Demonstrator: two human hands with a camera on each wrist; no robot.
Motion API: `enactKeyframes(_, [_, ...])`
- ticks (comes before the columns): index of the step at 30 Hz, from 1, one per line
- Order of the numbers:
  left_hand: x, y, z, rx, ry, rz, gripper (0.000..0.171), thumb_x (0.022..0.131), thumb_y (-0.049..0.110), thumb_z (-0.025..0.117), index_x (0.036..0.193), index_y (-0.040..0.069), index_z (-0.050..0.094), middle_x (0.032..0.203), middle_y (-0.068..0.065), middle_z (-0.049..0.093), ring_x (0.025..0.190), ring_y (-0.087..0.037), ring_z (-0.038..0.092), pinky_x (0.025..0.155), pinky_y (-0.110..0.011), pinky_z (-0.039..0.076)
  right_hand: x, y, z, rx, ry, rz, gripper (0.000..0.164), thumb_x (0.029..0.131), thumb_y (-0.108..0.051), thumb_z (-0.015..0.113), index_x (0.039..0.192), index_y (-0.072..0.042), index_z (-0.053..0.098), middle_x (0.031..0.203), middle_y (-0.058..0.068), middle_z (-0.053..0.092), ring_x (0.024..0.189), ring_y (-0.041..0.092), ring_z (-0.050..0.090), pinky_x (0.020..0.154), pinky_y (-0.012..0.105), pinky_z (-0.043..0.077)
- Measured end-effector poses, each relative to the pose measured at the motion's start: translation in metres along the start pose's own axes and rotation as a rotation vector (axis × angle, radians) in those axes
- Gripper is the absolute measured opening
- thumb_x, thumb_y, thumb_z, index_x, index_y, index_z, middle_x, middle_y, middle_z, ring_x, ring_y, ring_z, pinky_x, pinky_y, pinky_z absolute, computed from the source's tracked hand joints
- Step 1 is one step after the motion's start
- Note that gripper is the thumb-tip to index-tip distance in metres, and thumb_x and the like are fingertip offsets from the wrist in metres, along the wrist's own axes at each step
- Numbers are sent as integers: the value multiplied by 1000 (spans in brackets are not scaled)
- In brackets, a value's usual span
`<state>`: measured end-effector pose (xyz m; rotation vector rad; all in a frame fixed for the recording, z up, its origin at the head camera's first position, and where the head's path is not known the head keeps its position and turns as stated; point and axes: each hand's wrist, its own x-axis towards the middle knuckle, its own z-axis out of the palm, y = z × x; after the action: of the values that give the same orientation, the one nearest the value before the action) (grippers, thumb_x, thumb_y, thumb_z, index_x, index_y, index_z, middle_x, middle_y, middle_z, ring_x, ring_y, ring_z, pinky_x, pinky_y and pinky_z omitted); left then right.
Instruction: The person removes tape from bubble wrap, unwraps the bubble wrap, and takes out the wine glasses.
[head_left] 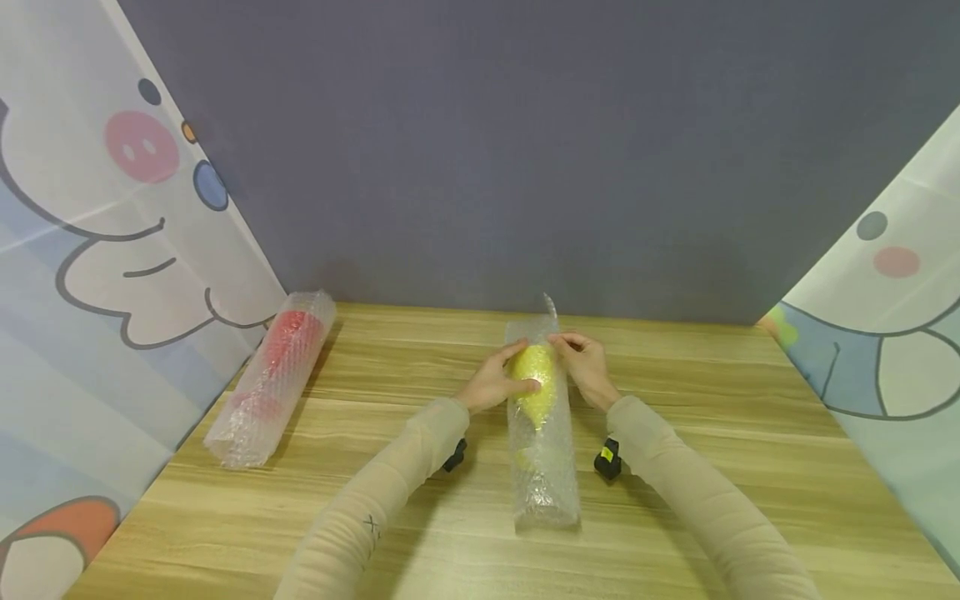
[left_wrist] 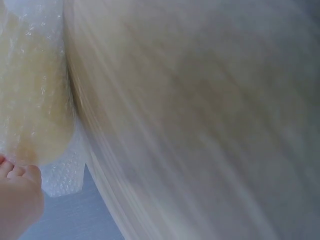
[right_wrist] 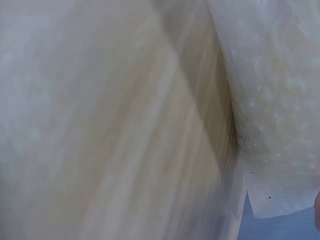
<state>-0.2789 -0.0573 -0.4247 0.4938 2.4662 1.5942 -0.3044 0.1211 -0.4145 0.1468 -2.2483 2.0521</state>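
One bubble-wrapped yellow bundle lies just right of centre in the lower half of the frame, long axis nearly vertical. Left hand, fingers spread, rests thumb and fingertips on its upper part; right hand, equally near, pinches its upper right edge.

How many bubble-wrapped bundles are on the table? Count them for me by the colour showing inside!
Yellow bundle: 1
Red bundle: 1
Total: 2 bundles
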Motion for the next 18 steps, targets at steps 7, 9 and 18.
enactKeyframes(7, [1,1,1,-12,5,-12,85,75,33,73,143,14,27,150,3,24,139,-19,19,113,-38,21,-1,-1,-4,-17,-35,-19,38,84,-30,64,99,5,64,76,-13,58,70,4,47,58,14,41])
enactKeyframes(9, [1,1,1,-19,6,-12,85,75,32,74,143,14,27,150,2,24,139,-18,19,113,-37,20,-2,-1,-5,-17,-44,-25,40,84,-31,64,99,5,64,74,-13,58,70,4,47,59,15,41])
enactKeyframes(18, [2,-1,1,-26,-4,-27,88,73,34,74,143,14,26,151,3,22,139,-19,16,113,-39,20,-3,-5,-11,-21,-29,-49,37,84,-27,64,98,7,63,75,-15,59,72,2,53,70,22,48])
